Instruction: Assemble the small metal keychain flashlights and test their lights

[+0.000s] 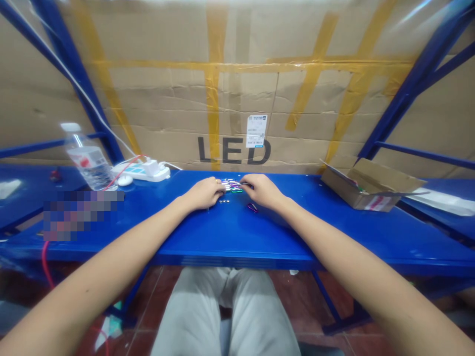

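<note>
A small heap of shiny carabiners (233, 186), silver, purple and green, lies on the blue table between my two hands. My left hand (205, 193) rests at the heap's left side with its fingers curled inward; what they hold is hidden. From the right, my right hand (262, 190) reaches in, thumb and fingers closed on what looks like a carabiner at the heap's edge. A separate purple carabiner (252, 208) lies just below my right hand. Some tiny silver pieces (224, 201) sit in front of the heap, too small to name.
On the left stand a water bottle (89, 158) and a white power strip (143, 170) with cables. An opened cardboard box (365, 185) sits at the right. Behind the blue table (237, 232) rises a large taped carton (166, 113) marked LED, between blue frame posts.
</note>
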Demonstrator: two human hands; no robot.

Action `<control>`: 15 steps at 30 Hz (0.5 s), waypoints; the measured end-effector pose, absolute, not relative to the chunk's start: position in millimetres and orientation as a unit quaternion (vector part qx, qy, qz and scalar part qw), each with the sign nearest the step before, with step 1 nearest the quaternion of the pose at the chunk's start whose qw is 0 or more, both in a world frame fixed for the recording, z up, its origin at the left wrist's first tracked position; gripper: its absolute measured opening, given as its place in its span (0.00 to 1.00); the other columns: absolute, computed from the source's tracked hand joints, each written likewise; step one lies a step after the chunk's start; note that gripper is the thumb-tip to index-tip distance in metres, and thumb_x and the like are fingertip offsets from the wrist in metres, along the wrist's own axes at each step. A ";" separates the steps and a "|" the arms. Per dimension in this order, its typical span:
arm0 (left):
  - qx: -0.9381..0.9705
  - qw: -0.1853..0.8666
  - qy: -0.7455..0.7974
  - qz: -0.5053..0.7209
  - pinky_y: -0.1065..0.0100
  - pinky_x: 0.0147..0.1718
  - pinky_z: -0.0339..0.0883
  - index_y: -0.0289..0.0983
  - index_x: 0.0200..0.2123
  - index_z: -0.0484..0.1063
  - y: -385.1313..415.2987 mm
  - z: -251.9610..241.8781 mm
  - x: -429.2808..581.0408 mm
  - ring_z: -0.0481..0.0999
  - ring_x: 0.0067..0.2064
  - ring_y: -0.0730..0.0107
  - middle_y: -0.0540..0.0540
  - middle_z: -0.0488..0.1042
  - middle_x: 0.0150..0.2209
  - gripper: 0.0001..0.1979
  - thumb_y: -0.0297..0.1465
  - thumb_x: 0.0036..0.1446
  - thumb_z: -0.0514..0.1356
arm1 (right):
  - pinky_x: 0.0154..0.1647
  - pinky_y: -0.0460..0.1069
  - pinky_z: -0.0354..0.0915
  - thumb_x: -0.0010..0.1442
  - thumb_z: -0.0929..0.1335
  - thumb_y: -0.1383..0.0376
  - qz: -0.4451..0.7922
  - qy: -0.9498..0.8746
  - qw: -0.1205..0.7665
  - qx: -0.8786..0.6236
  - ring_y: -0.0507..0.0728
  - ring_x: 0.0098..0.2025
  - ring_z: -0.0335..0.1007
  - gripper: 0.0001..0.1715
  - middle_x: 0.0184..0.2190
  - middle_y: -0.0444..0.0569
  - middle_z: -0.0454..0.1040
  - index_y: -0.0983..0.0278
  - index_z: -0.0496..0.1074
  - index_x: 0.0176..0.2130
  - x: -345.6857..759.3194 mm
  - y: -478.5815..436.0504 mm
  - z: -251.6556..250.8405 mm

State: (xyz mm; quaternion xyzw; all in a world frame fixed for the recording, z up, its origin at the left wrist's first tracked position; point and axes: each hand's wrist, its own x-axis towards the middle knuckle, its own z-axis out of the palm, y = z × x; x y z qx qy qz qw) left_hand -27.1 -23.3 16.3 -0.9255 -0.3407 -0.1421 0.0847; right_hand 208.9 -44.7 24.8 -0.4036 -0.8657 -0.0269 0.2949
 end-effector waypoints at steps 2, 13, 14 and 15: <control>-0.936 0.127 -0.312 -0.097 0.60 0.41 0.61 0.37 0.35 0.77 -23.4 19.7 -25.4 0.69 0.39 0.58 0.41 0.76 0.35 0.13 0.26 0.63 0.52 | 0.41 0.49 0.62 0.64 0.67 0.70 -0.023 -0.867 0.292 -0.404 0.58 0.40 0.73 0.07 0.39 0.53 0.79 0.65 0.76 0.39 208.0 -44.9 24.8; -0.944 0.180 -0.272 -0.056 0.62 0.34 0.54 0.38 0.34 0.77 -23.1 27.5 -22.6 0.67 0.37 0.59 0.42 0.72 0.30 0.12 0.23 0.61 0.53 | 0.41 0.49 0.61 0.64 0.67 0.69 -0.018 -0.871 0.285 -0.399 0.57 0.40 0.72 0.06 0.38 0.53 0.79 0.66 0.76 0.40 207.8 -44.9 26.0; -0.941 0.181 -0.281 -0.056 0.63 0.34 0.54 0.38 0.35 0.76 -23.7 27.9 -22.9 0.67 0.36 0.60 0.42 0.71 0.31 0.12 0.23 0.62 0.53 | 0.41 0.49 0.61 0.64 0.67 0.69 -0.017 -0.872 0.284 -0.398 0.57 0.39 0.72 0.06 0.38 0.53 0.79 0.66 0.76 0.40 207.9 -44.8 26.0; -0.938 0.180 -0.292 -0.059 0.63 0.34 0.55 0.37 0.37 0.76 -24.2 28.1 -23.3 0.67 0.36 0.61 0.42 0.71 0.32 0.11 0.24 0.62 0.54 | 0.41 0.49 0.61 0.64 0.67 0.69 -0.017 -0.872 0.284 -0.398 0.57 0.39 0.72 0.06 0.38 0.53 0.79 0.66 0.76 0.40 208.1 -44.7 26.0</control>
